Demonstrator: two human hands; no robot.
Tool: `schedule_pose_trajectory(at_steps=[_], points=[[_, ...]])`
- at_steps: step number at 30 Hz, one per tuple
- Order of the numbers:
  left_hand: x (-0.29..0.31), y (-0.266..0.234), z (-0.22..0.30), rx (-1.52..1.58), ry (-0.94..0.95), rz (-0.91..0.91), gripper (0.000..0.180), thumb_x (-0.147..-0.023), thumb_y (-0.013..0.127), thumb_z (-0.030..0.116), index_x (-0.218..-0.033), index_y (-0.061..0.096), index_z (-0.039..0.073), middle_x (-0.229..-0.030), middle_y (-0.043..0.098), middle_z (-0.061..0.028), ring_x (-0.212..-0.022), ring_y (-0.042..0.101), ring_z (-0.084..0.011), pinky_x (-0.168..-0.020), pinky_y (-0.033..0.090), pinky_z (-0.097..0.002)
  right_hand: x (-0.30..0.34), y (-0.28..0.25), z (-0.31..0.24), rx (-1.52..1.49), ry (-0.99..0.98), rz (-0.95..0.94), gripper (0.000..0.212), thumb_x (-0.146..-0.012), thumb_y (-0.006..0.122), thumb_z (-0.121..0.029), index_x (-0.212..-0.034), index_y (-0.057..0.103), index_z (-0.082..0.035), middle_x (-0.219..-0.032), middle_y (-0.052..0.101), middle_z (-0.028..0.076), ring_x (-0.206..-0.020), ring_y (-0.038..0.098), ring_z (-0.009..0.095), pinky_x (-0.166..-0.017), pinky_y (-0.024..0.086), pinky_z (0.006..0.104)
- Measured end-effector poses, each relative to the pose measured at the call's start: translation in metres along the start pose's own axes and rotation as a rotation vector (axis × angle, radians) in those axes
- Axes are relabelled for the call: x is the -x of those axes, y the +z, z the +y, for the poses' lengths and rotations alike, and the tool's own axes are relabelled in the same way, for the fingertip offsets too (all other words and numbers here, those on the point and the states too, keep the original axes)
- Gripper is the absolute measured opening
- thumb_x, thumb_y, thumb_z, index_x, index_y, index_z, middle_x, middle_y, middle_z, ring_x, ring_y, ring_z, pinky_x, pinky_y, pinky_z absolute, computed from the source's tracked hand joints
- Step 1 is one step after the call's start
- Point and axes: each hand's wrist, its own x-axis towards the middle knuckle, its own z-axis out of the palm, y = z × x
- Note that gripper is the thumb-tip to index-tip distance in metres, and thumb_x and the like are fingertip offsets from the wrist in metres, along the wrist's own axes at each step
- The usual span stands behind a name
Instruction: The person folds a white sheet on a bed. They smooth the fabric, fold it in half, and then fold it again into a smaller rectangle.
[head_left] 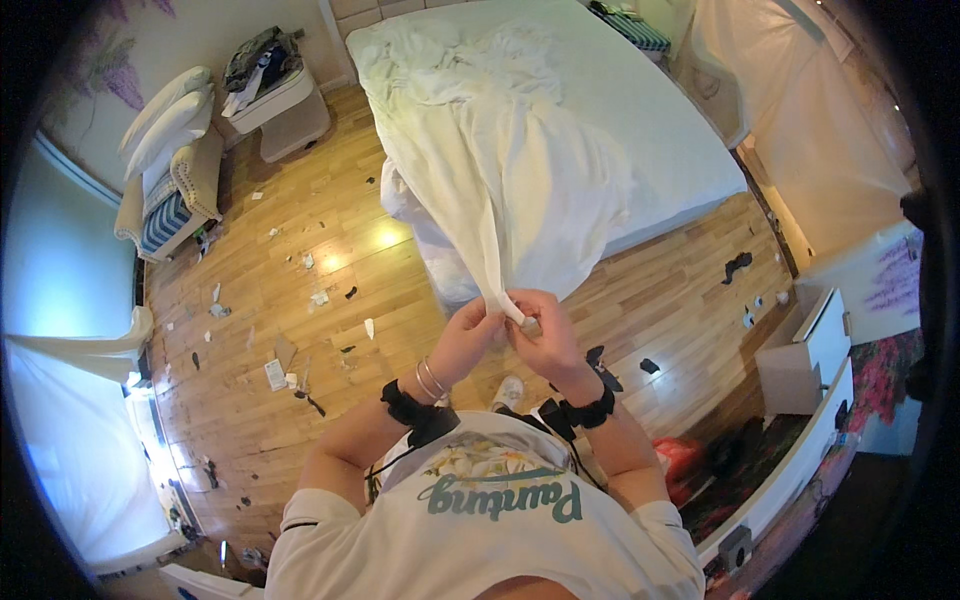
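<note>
A large white sheet or duvet cover stretches from the bed toward me, bunched at its far end and gathered to a narrow end near my body. My left hand pinches the left side of this end. Close beside it, my right hand grips the right side, fingers curled round a folded edge. The two hands almost touch, and the cloth runs taut up onto the mattress, which has a pale fitted cover. What the fingertips do inside the folds is partly hidden.
Scraps of paper and dark bits litter the wooden floor. At the far left stand an armchair with white pillows and a bedside cabinet piled with clothes. To the right are an open white drawer and a red bag.
</note>
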Motion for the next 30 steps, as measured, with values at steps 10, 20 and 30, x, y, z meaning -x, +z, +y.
schedule_pose_trajectory(at_steps=[10,20,30], points=[[0.013,-0.054,-0.01,0.247,-0.02,0.017,0.017,-0.092,0.052,0.01,-0.107,0.055,0.003,-0.102,0.061,-0.0036,-0.087,0.059,-0.0105,-0.078,0.05,-0.0258,-0.009,0.044,-0.007,0.407,-0.315,-0.043,0.023,-0.072,0.065,0.004,-0.094,0.063,0.001,-0.101,0.063,0.017,-0.089,0.062,0.03,-0.077,0.051,0.0367],[0.02,-0.052,0.006,0.219,-0.129,-0.118,0.017,-0.091,0.051,0.013,-0.104,0.056,0.003,-0.096,0.062,-0.0046,-0.085,0.059,-0.0137,-0.077,0.049,-0.0269,0.001,0.041,-0.012,0.559,-0.451,-0.168,0.037,-0.069,0.063,0.002,-0.106,0.059,0.002,-0.098,0.063,0.014,-0.087,0.06,0.032,-0.076,0.049,0.0403],[-0.063,-0.079,0.0,-0.909,-0.104,0.068,0.046,-0.074,0.067,0.031,-0.097,0.056,-0.008,-0.085,0.064,-0.0265,-0.08,0.065,-0.0354,-0.073,0.052,-0.0397,0.019,0.032,-0.015,0.623,-0.455,-0.298,0.03,-0.067,0.061,0.002,-0.097,0.062,0.0,-0.095,0.062,0.011,-0.083,0.059,0.029,-0.071,0.05,0.0352]])
